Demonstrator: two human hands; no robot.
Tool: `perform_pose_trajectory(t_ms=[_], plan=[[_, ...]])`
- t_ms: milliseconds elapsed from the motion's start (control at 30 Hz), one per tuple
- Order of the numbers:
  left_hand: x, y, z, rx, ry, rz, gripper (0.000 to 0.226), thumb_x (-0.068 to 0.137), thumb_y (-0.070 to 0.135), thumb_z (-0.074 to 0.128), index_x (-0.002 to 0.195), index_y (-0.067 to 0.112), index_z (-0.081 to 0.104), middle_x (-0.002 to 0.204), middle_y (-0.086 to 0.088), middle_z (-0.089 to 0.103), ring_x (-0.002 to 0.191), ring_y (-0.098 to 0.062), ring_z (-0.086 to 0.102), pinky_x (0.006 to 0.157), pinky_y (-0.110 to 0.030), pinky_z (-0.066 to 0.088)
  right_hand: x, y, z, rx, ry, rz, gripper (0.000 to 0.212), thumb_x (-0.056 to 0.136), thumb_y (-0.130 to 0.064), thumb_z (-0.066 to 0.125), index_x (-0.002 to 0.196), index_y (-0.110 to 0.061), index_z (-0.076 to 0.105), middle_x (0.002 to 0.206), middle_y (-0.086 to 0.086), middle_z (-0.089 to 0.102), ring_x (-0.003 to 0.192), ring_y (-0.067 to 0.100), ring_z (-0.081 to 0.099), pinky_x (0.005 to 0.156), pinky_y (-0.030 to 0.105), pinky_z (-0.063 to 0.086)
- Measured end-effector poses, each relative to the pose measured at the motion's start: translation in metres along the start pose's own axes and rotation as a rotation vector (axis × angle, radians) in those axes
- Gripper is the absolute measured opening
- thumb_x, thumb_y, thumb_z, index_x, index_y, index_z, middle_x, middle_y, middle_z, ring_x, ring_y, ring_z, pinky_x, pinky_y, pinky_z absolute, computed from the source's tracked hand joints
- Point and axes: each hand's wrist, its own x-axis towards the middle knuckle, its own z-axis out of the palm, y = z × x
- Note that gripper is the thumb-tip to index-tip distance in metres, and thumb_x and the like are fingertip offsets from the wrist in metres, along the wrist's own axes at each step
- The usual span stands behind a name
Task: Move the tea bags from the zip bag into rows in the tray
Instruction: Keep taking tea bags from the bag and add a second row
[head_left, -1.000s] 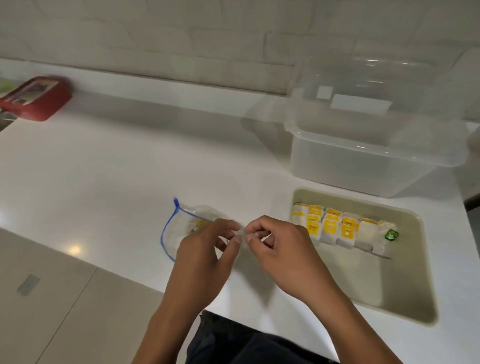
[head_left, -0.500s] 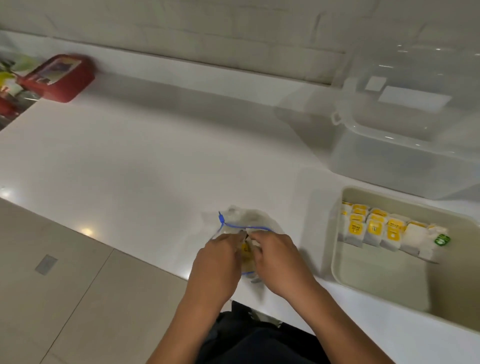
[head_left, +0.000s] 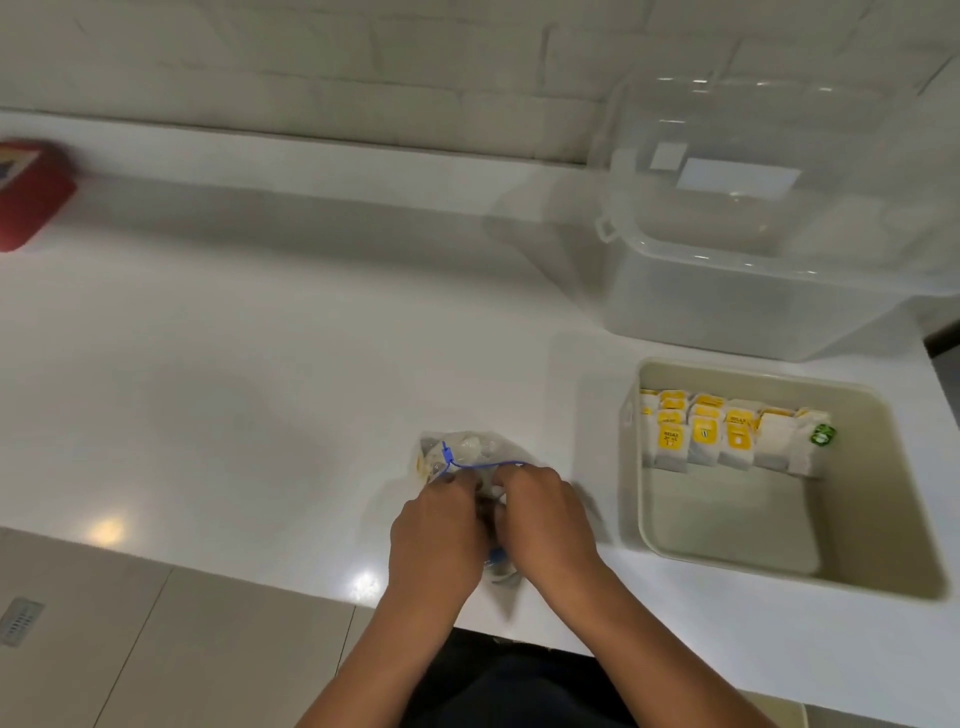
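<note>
1. The left hand (head_left: 439, 540) and right hand (head_left: 545, 519) both grip the zip bag (head_left: 467, 454), fingers curled into its mouth at the blue zip strip — probably spreading it for access.
2. The bag lies on the white tabletop (head_left: 234, 364), near the front edge, beside the tray (head_left: 904, 519).
3. Tea bags (head_left: 727, 436) form one row along the tray's far wall (front area bare for further rows); more show faintly inside the bag.
4. Behind: a clear plastic storage box (head_left: 753, 291), a tiled wall (head_left: 363, 52), a red container (head_left: 31, 197) far left.
</note>
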Motion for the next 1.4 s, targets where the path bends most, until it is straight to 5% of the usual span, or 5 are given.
perform_pose_trajectory(t_ms=[200,467,967,1233,1400], plan=[[0.0,-0.005,-0.002,-0.094,-0.003,-0.013,0.029,0.096,0.025,0.048,0.119,0.036,0.062,0.107,0.007,0.068,0.089,-0.019,0.064,0.072,-0.028,0.05,-0.001,0.011,0.0,0.219,0.001,-0.032,0.026,0.087,-0.021,0.059,0.107,-0.029,0.074,0.098,-0.005,0.074,0.087,0.016,0.068,0.076,0.027,0.055],[-0.007,-0.014,-0.017,-0.244,0.026,0.072,0.022,0.1,0.036,0.055,0.118,0.034,0.066,0.1,0.005,0.071,0.085,-0.015,0.065,0.072,-0.022,0.049,-0.007,0.023,-0.016,0.454,-0.036,-0.02,0.017,0.091,-0.022,0.067,0.104,-0.029,0.074,0.094,-0.008,0.074,0.049,-0.013,0.056,0.05,0.006,0.043],[-0.013,-0.032,-0.052,-0.643,-0.011,-0.059,0.021,0.096,0.029,0.06,0.078,0.019,0.057,0.075,0.0,0.072,0.055,-0.015,0.071,0.06,-0.04,0.061,-0.012,0.01,-0.034,1.012,-0.023,0.121,0.01,0.092,-0.018,0.067,0.091,-0.023,0.076,0.083,0.0,0.075,0.055,0.02,0.064,0.051,0.029,0.049],[-0.015,-0.027,-0.055,-0.671,-0.013,0.097,0.017,0.098,0.018,0.057,0.105,0.029,0.046,0.067,0.0,0.071,0.053,-0.013,0.066,0.051,-0.019,0.051,-0.014,0.009,-0.039,1.183,-0.051,0.159,0.01,0.097,-0.011,0.06,0.102,-0.011,0.069,0.087,0.011,0.075,0.061,0.025,0.068,0.05,0.03,0.053],[-0.017,-0.026,-0.059,-0.681,0.004,0.179,0.016,0.1,0.015,0.054,0.095,0.03,0.054,0.069,0.0,0.067,0.058,-0.014,0.066,0.055,-0.029,0.058,-0.017,0.013,-0.044,1.289,-0.037,0.182,0.014,0.098,-0.007,0.058,0.106,-0.013,0.068,0.087,0.018,0.073,0.062,0.026,0.068,0.054,0.029,0.054]])
